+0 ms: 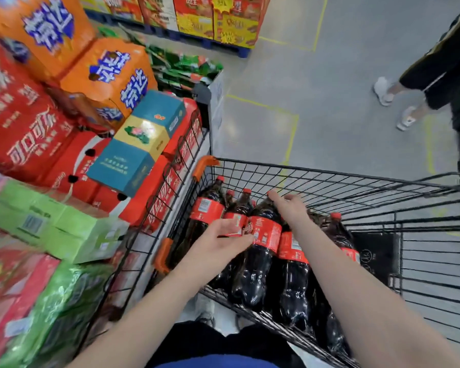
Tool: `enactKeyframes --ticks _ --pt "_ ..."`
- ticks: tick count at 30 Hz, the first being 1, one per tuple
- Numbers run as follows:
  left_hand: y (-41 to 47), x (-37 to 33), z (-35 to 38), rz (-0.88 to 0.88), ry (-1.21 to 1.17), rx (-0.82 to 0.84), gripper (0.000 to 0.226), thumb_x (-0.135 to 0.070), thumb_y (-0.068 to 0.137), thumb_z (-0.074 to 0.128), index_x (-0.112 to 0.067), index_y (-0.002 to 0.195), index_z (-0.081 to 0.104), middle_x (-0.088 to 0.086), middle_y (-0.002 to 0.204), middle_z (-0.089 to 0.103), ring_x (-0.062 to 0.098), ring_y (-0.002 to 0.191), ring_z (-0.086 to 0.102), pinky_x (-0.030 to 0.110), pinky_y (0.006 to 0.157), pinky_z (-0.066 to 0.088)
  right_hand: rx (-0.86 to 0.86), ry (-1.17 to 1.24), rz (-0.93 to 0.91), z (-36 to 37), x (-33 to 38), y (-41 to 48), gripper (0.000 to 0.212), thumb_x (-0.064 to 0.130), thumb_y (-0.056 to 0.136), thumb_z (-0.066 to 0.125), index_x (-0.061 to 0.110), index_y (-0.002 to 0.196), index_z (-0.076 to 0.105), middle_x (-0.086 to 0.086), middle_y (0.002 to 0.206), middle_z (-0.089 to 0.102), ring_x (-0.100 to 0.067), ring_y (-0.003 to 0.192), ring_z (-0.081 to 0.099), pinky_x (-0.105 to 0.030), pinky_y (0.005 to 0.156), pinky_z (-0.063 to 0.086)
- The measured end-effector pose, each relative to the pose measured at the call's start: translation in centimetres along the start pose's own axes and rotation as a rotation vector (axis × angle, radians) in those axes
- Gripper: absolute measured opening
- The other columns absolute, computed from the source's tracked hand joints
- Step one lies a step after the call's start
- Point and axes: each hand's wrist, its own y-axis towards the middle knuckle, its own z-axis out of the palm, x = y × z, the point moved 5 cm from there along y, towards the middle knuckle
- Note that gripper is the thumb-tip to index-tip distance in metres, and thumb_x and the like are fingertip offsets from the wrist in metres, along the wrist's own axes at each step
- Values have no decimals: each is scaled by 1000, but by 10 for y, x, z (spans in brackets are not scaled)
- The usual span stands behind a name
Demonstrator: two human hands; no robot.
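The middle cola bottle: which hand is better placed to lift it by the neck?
Right hand, probably: it rests at the neck of the middle cola bottle. The left hand lies lower, at the labels.

Both bare forearms are stretching forward to the middle cola bottle; left hand is gripping its label's left side, right hand is lying over its neck.
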Motion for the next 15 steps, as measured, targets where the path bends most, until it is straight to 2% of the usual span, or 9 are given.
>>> enactKeyframes --ticks 2,4,6,10,15 --pt "4 5 -1 -23 -8 -14 48 -62 84 76 -47 125 55 -26 128 64 2 115 67 30 103 51 7 -58 20 9 -4 22 81 56 92 72 2 147 47 -14 132 58 -33 128 56 -36 101 44" --pt "8 9 -3 -20 -10 -37 67 -74 72 76 -48 130 54 -28 131 62 -1 117 67 35 109 51 24 -94 38 17 -6 41 79 57 89 75 0 138 53 -14 122 62 -33 120 61 -36 94 46" --pt "13 14 -3 -45 -17 -58 82 -79 65 73 -46 137 52 -29 133 61 -1 119 65 37 111 51 40 -126 62 25 -10 56 83 61 86 76 -1 138 56 -17 129 66 -35 121 63 -38 96 49" --pt "22 27 -5 -87 5 -98 67 -65 83 76 -43 141 49 -29 134 60 0 122 64 38 112 51 79 -153 131 38 -17 71 85 58 91 73 -1 148 48 -18 147 56 -38 136 54 -41 109 44" --pt "30 36 -3 -114 35 -127 66 -59 88 74 -40 145 48 -27 136 58 5 123 64 39 113 49 128 -173 227 45 -20 77 87 56 89 75 0 150 46 -18 151 54 -39 137 54 -43 112 46"
